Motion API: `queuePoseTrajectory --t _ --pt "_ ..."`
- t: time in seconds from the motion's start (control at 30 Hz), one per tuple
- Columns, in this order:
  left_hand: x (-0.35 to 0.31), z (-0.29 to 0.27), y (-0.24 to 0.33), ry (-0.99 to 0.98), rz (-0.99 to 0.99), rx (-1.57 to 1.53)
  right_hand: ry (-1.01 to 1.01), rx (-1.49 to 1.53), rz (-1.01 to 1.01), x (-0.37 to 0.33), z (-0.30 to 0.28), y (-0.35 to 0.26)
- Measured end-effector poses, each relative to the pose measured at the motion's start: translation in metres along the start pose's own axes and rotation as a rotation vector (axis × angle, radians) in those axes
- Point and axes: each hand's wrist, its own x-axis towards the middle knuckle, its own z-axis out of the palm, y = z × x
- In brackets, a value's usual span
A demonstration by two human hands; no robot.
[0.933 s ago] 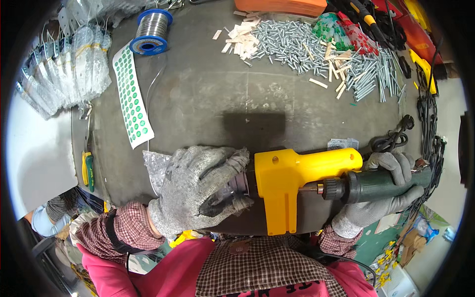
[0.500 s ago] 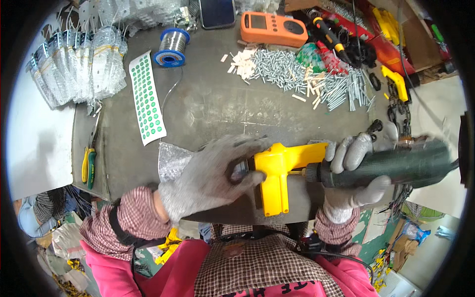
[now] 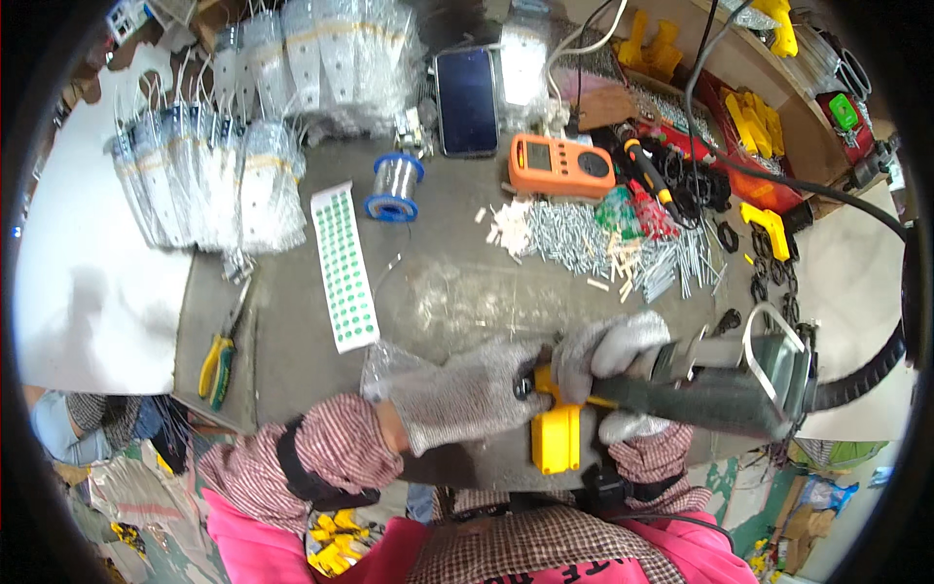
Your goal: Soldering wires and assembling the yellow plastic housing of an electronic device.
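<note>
In my left hand (image 3: 467, 394), gloved in grey, is a yellow pistol-shaped plastic housing (image 3: 556, 443), its lower block pointing toward me. My fingers close round its left side and hide part of it. My right hand (image 3: 613, 355), also gloved, wraps the front of a dark electric screwdriver (image 3: 705, 394), which lies sideways with its front end at the housing. The right fingers overlap the housing's top, so the bit's exact contact is hidden. A pale wire loop and a thick black cable are at the screwdriver's rear. Clear plastic wrap (image 3: 389, 365) lies under my left wrist.
Screws (image 3: 574, 238), an orange meter (image 3: 561, 167) and a phone (image 3: 467, 102) lie beyond my hands. Left are a solder spool (image 3: 394, 187), a green-dotted sticker sheet (image 3: 343, 268), pliers (image 3: 219, 365) and bagged parts (image 3: 209, 185). A black cable (image 3: 808, 175) hangs at right.
My right hand and the screwdriver's front have moved left, closer to the housing. My left hand has turned flatter around the housing. The whole view has shifted, showing more of the bench's far side.
</note>
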Motion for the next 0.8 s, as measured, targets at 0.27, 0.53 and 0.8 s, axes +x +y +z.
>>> queuePoseTrajectory --t 0.27,0.53,0.8 --pt "-0.011 0.023 -0.020 -0.013 -0.097 -0.342 -0.062 -0.150 -0.126 0.002 0.007 0.017" --pt "0.004 0.004 0.012 -0.191 -0.268 -0.166 0.468 -0.063 0.324 -0.032 0.036 -0.015" --pt "0.075 0.047 0.034 -0.274 -0.117 0.241 0.216 0.123 -0.309 -0.025 0.042 -0.128"
